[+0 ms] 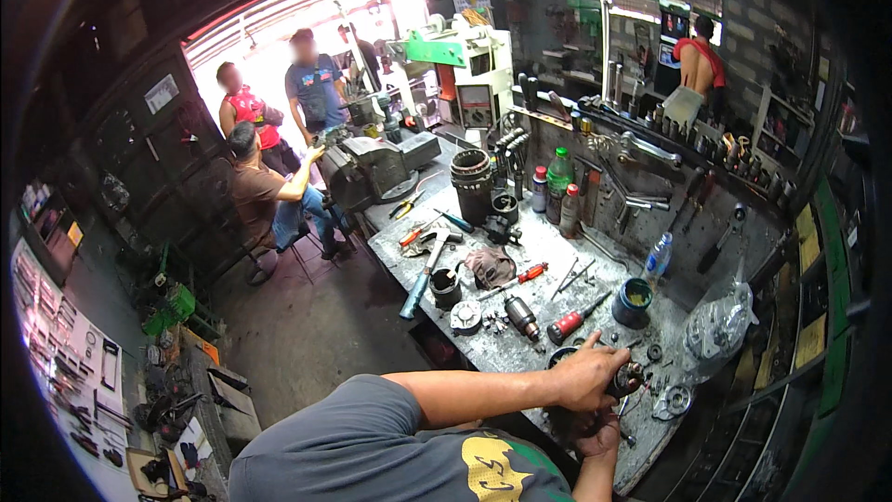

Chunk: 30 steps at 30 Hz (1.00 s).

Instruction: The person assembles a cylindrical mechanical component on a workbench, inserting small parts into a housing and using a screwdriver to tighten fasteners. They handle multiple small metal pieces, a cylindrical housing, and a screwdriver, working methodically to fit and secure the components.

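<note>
At the bench's near right edge, my left hand (591,374) reaches across from the left, its fingers bent over a small dark cylindrical metal part (628,379). My right hand (596,435) is just below, its fingers curled up against the underside of the same area; they are darkened and partly hidden. A dark round container (561,356) stands beside my left hand. Close by lie a red-and-black screwdriver-like power tool (569,323), a motor armature (522,318) and a round metal end cover (673,402).
On the workbench (395,240) are a hammer (426,274), a rag (491,268), a blue cup (633,302), a plastic bag (720,325), spray cans (569,211) and a large dark cylinder (472,188). A vise (372,167) sits at the far end. Several other people are farther off.
</note>
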Each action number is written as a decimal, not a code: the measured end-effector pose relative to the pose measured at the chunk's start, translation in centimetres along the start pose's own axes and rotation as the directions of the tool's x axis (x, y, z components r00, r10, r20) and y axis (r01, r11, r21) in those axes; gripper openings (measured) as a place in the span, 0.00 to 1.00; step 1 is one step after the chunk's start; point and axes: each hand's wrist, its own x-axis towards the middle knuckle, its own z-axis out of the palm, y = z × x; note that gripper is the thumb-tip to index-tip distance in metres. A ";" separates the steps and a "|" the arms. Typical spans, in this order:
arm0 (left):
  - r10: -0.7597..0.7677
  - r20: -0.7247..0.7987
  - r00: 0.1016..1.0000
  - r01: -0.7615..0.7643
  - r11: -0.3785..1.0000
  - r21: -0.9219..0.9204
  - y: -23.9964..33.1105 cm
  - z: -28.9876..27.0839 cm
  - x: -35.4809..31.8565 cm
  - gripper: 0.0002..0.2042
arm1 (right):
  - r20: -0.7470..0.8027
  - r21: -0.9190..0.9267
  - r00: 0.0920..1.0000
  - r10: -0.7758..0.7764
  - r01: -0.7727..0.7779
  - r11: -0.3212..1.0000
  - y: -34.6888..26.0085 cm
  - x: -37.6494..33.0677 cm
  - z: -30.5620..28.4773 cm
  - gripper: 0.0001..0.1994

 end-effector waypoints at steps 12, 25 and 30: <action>-0.002 0.035 0.999 0.004 0.999 -0.052 -0.4 0.3 0.2 0.43 | 0.103 0.053 0.995 0.014 -0.019 0.998 0.2 -0.2 -0.2 0.11; -0.001 0.039 0.999 0.003 0.999 -0.040 -0.7 0.7 0.1 0.48 | -0.063 0.195 0.994 -0.092 0.103 0.975 1.1 -0.9 1.1 0.15; -0.005 0.019 1.000 0.005 1.000 -0.030 -0.4 0.5 0.1 0.47 | 0.001 -0.032 0.996 -0.089 0.089 0.995 1.4 -1.2 1.9 0.13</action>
